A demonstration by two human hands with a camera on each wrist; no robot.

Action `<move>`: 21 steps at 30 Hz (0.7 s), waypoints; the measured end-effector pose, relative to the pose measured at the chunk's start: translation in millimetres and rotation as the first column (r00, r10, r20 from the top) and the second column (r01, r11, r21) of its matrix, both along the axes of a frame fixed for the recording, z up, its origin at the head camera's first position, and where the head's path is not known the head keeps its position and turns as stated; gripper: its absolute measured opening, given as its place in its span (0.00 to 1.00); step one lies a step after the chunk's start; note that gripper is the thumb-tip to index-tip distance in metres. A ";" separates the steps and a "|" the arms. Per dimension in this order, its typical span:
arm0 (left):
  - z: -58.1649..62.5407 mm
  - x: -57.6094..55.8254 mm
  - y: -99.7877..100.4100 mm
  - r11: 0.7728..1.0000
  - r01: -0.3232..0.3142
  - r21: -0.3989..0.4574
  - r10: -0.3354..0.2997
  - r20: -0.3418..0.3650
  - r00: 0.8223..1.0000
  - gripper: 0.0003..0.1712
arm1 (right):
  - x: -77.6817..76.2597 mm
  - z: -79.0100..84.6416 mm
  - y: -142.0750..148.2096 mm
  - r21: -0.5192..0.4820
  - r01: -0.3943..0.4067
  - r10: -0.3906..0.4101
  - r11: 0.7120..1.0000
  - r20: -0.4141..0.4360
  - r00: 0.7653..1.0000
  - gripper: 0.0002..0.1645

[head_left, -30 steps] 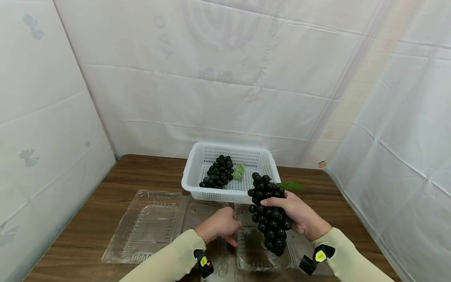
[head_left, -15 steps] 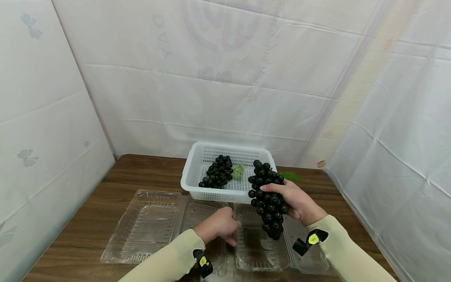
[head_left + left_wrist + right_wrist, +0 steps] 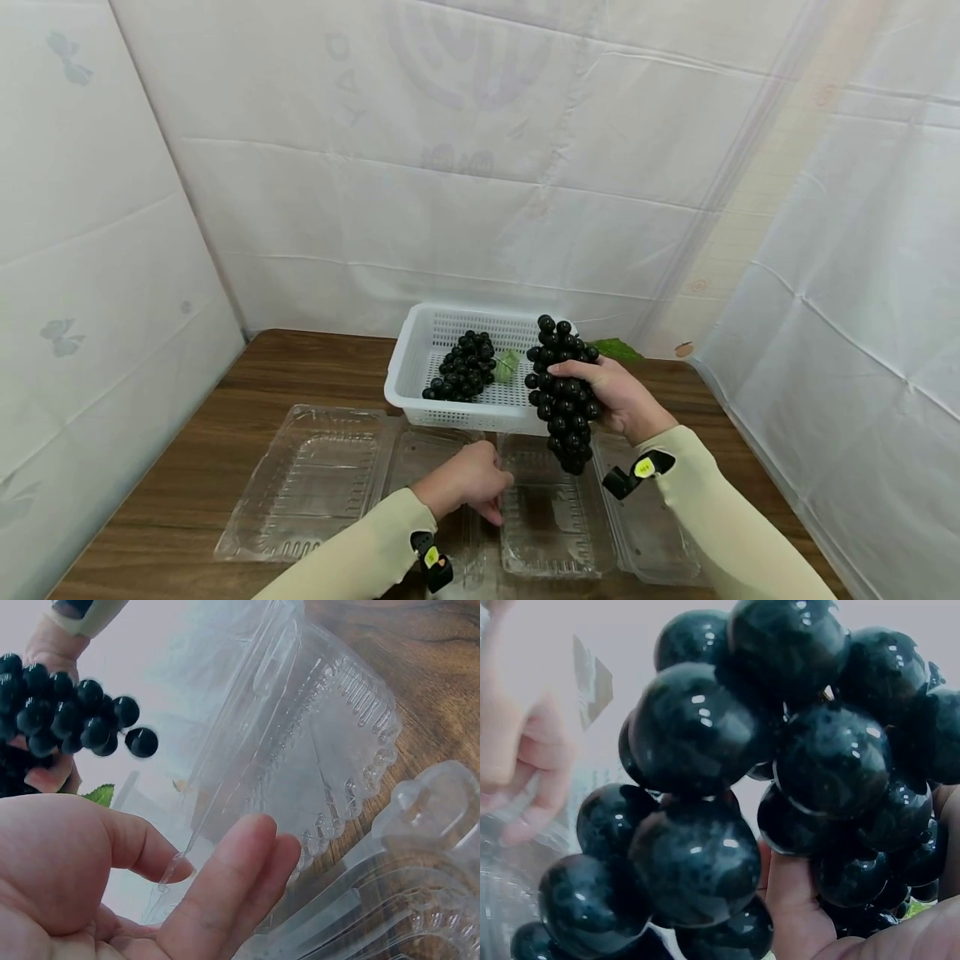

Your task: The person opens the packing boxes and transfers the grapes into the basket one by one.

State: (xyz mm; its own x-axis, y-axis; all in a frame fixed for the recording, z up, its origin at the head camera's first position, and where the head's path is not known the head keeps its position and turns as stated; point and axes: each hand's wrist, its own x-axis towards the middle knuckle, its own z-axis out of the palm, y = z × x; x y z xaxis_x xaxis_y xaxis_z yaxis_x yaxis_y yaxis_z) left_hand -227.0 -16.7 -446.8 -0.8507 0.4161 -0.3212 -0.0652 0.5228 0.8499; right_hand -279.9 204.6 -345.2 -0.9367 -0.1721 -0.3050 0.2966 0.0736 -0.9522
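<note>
My right hand (image 3: 626, 402) grips a bunch of dark grapes (image 3: 564, 396) and holds it up over the front right of the white basket. A green leaf (image 3: 617, 348) sticks out behind that hand. My left hand (image 3: 467, 479) pinches the edge of a clear plastic container (image 3: 555, 533); in the left wrist view its thumb (image 3: 154, 851) lies at the thin rim. The container lies open, with its lid to the right. In the right wrist view the grapes (image 3: 697, 727) fill most of the picture and hide part of the fingers.
A white basket (image 3: 405, 379) stands at the back of the wooden table (image 3: 187, 467), with another bunch of dark grapes (image 3: 465, 367) and a pale leaf (image 3: 507, 365) in it. A second clear container (image 3: 322, 483) lies open on the left. White sheets (image 3: 480, 208) surround the table.
My right hand has carried the bunch of grapes upward, away from above the right container towards the basket. The left hand has stayed at the container's edge.
</note>
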 end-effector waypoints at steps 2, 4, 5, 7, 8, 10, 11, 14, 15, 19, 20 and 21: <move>-0.9 -0.2 0.2 1.000 -0.005 0.000 0.005 0.007 1.000 0.33 | -5.9 0.6 -0.1 0.012 0.015 -0.015 1.000 0.010 1.000 0.37; -1.3 0.1 0.5 1.000 -0.008 0.004 0.008 0.015 1.000 0.33 | -11.3 1.9 -0.5 0.014 0.020 -0.020 1.000 0.020 1.000 0.38; -1.3 0.3 0.4 1.000 -0.009 0.006 0.009 0.017 1.000 0.33 | -13.9 2.7 -0.6 0.022 0.026 -0.026 0.999 0.024 0.999 0.43; -1.0 0.7 0.1 1.000 -0.009 0.008 0.009 0.020 1.000 0.33 | -18.9 4.6 -0.9 0.033 0.033 -0.034 0.999 0.034 0.999 0.51; -0.8 1.0 -0.3 1.000 -0.009 0.009 0.009 0.021 1.000 0.33 | -21.1 6.0 -1.4 0.030 0.033 -0.035 0.999 0.038 0.999 0.53; -0.4 1.3 -0.8 1.000 -0.009 0.008 0.009 0.022 1.000 0.32 | -25.6 9.2 -2.4 0.034 0.038 -0.039 0.999 0.040 0.998 0.52; -0.1 1.4 -0.9 1.000 -0.008 0.006 0.008 0.022 1.000 0.32 | -28.0 10.8 -3.1 0.040 0.042 -0.044 0.998 0.043 0.998 0.51; 0.5 1.0 -0.9 1.000 -0.005 0.004 0.005 0.022 1.000 0.31 | -35.7 16.1 -5.4 0.029 0.039 -0.041 0.999 0.045 0.998 0.35; 0.6 0.5 -0.5 1.000 -0.005 0.004 0.005 0.023 1.000 0.31 | -38.4 17.8 -5.7 0.033 0.043 -0.045 0.999 0.042 0.998 0.32; 0.5 -1.4 -0.1 1.000 0.001 0.009 -0.002 0.022 1.000 0.28 | -48.0 24.1 -6.4 0.042 0.048 -0.049 0.998 0.033 0.998 0.28; 0.5 -1.8 -0.4 1.000 0.001 0.013 -0.001 0.025 1.000 0.27 | -50.3 25.5 -6.7 0.046 0.050 -0.051 0.998 0.032 0.998 0.28; 0.6 -2.2 -0.9 1.000 -0.002 0.017 0.002 0.029 1.000 0.27 | -52.2 26.9 -7.3 0.047 0.053 -0.055 0.997 0.033 0.998 0.27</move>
